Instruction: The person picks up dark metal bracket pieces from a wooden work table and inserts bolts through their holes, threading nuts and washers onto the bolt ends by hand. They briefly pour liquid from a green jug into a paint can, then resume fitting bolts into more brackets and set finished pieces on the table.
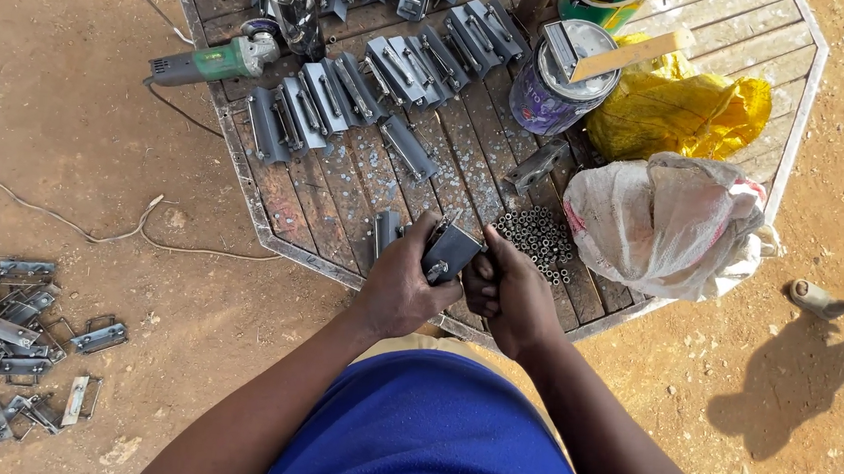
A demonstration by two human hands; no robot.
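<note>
My left hand [400, 283] and my right hand [506, 296] are together at the near edge of a round metal-framed wooden table [292, 227]. Between them they hold a grey folded metal bracket [451, 251], tilted, with a small bolt or ring at its lower left. My left hand wraps it from the left, my right hand grips its right side. A second grey bracket [384, 230] stands just left of my left hand. A heap of small dark metal rings [540, 238] lies right beside my right hand.
Rows of grey brackets [353, 91] cover the tabletop. Near the far edge are a green angle grinder [210, 60], a dark bottle [293, 1], a paint tin [560, 77], a yellow bag [683, 112] and a white sack [664, 221]. More brackets [2, 344] lie on the dirt at left.
</note>
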